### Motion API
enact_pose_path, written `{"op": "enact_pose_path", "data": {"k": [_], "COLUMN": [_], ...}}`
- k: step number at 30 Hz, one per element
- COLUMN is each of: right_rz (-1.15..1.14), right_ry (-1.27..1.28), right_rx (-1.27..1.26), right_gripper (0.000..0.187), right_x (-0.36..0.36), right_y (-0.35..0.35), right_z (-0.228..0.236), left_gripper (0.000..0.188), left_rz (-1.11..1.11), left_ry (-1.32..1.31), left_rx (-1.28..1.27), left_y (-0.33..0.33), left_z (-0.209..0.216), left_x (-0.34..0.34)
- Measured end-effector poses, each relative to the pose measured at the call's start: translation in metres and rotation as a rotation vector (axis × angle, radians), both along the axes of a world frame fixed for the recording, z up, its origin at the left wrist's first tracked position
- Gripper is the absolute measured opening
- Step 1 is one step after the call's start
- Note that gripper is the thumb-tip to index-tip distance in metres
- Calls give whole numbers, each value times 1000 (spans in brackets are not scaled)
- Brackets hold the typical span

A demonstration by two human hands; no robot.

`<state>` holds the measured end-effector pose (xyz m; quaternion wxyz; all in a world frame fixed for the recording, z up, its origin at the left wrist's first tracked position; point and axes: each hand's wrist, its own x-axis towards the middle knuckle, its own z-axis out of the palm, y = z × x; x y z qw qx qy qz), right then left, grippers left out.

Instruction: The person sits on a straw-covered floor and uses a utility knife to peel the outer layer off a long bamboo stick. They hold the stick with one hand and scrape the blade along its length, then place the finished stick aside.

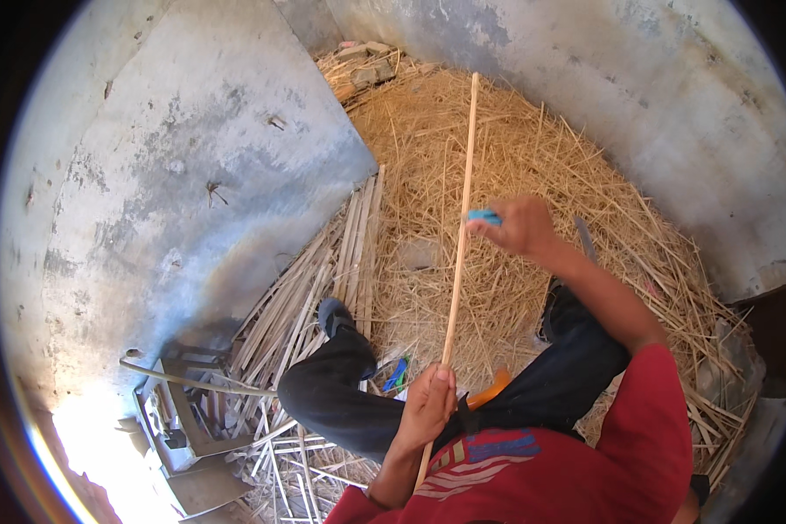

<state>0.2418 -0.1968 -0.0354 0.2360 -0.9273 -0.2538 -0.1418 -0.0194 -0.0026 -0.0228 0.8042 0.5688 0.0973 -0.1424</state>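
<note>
A long, thin, pale wooden strip (pixel 468 175) stretches from beside my waist out over the straw-covered floor. Near its lower end, my left hand (pixel 430 403) is closed around it. My right hand (pixel 520 227) is closed on a small blue tool (pixel 484 216) beside the upper half of the strip. The tool's tip meets or nearly meets the wood; its exact kind is hidden by my fingers. Between my legs shows a curved orange handle-like piece (pixel 489 389), partly covered. A small blue-and-green object (pixel 396 375) lies near my left leg.
Shavings and straw-like slivers (pixel 515 166) cover the floor. Many split strips (pixel 351 253) lie along the left wall (pixel 210 157). At lower left stands a wooden frame-like box (pixel 183 410). Bricks (pixel 371 74) sit in the far corner. A grey blade-like piece (pixel 585 237) lies beyond my right forearm.
</note>
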Motion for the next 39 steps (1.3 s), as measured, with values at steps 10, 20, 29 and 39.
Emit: {"op": "enact_pose_path", "data": {"k": [10, 20, 29, 39], "right_rz": [379, -79, -199, -1042], "right_ry": [-412, -419, -568, -66], "right_rx": [88, 36, 54, 179], "right_gripper": [65, 70, 70, 77], "right_x": [-33, 78, 117, 184], "right_y": [17, -54, -117, -211], "right_z": [6, -3, -4, -83], "left_gripper": [29, 32, 30, 30], "left_rz": [11, -137, -207, -220], "left_ry": [-4, 40, 131, 195], "left_rx": [81, 117, 134, 138], "left_y": [6, -1, 15, 45], "left_z": [7, 25, 31, 22], "left_x": [-4, -41, -93, -135]}}
